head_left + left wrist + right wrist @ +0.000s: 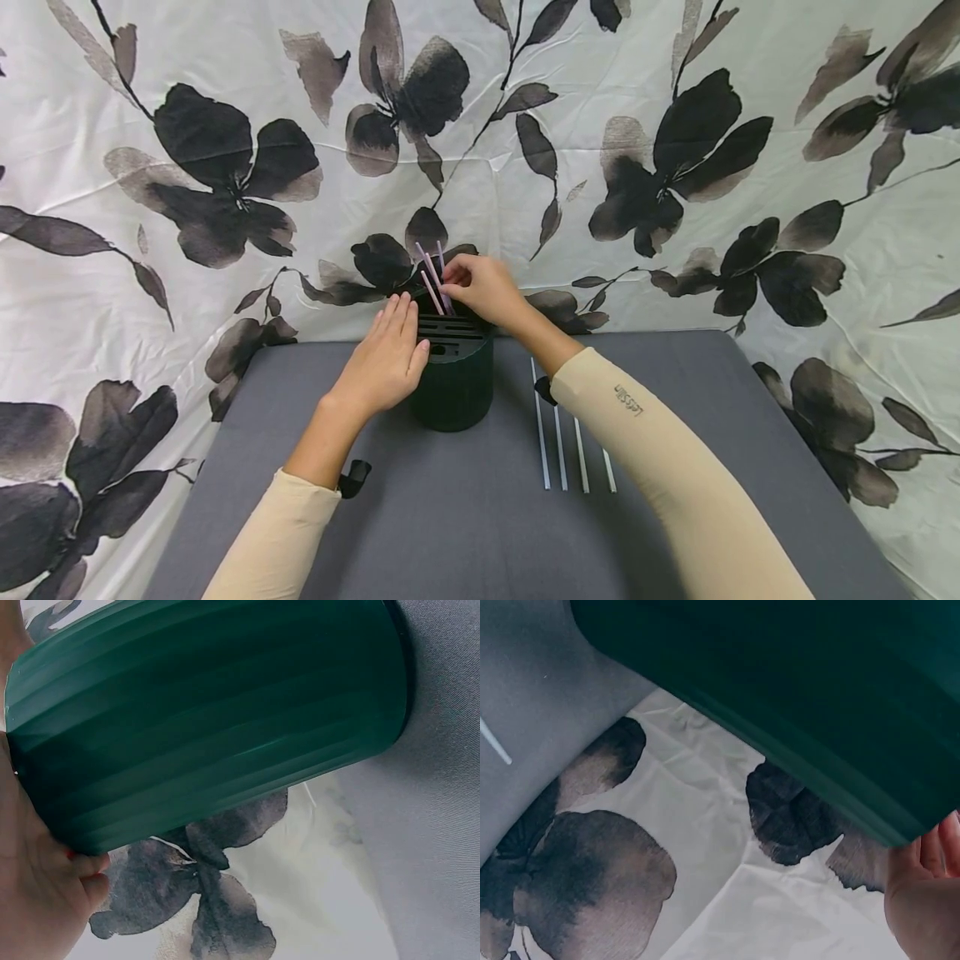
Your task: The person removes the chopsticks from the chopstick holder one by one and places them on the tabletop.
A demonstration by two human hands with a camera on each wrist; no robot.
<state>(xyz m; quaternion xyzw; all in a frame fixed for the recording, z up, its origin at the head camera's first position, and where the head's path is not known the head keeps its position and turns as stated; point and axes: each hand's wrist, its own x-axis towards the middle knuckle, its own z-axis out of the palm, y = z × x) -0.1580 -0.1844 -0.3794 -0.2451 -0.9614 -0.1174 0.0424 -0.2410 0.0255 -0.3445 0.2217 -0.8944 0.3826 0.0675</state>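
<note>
A dark green ribbed round holder [453,400] with a slotted black top [452,327] stands upright at the back of the table. Several thin pinkish-purple straws [429,292] stick up out of its far part. Fingertips of my right hand [483,287] pinch a purple straw [441,252] above the opening, its lower end hidden among the others. Flat and with straight fingers, my left hand [382,358] rests against the holder's left rim. In the left wrist view the holder's green wall [210,720] fills the top, with the left hand [45,885] at its rim.
To the right of the holder, several pale blue and white straws [561,450] lie side by side on the grey table [465,517], partly under the right forearm. A white cloth with dark flowers [487,192] hangs right behind the table's back edge.
</note>
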